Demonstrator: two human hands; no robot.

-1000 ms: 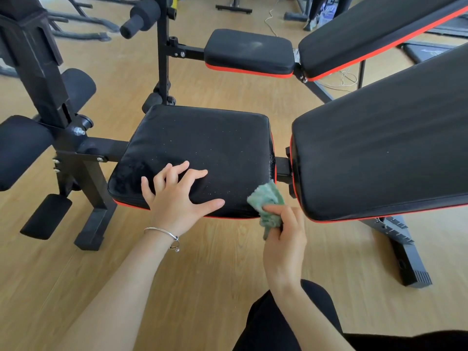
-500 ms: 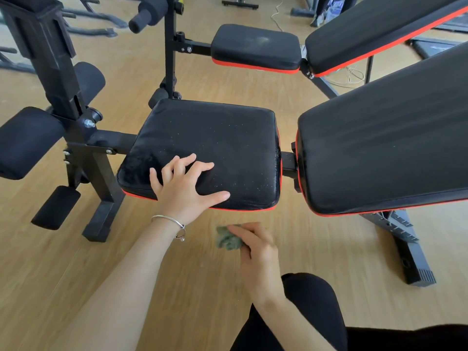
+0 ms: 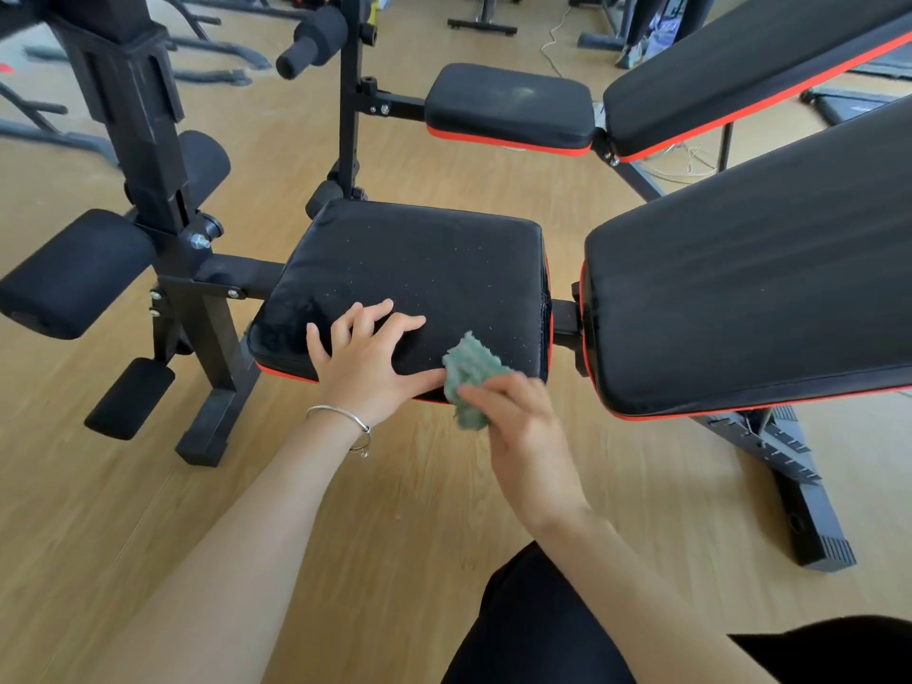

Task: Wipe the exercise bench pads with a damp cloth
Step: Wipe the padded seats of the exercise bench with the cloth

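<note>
A black seat pad [image 3: 424, 269] with red trim lies in front of me, speckled with pale dust. My left hand [image 3: 362, 360] rests flat on its near edge, fingers spread, a silver bangle on the wrist. My right hand [image 3: 518, 427] grips a crumpled green cloth [image 3: 469, 380], which presses against the pad's near right edge beside my left thumb. To the right, the long black backrest pad [image 3: 750, 288] slopes upward.
A second bench stands behind, with a small seat pad [image 3: 508, 103] and a raised backrest [image 3: 740, 56]. Black foam leg rollers [image 3: 74, 274] and the steel upright [image 3: 143, 130] are at left. The bench's rear foot [image 3: 809, 525] sits on the wooden floor at right.
My right hand dropped with the cloth below the seat pad, then came back up to the pad's near right edge. My left hand stayed planted on the pad.
</note>
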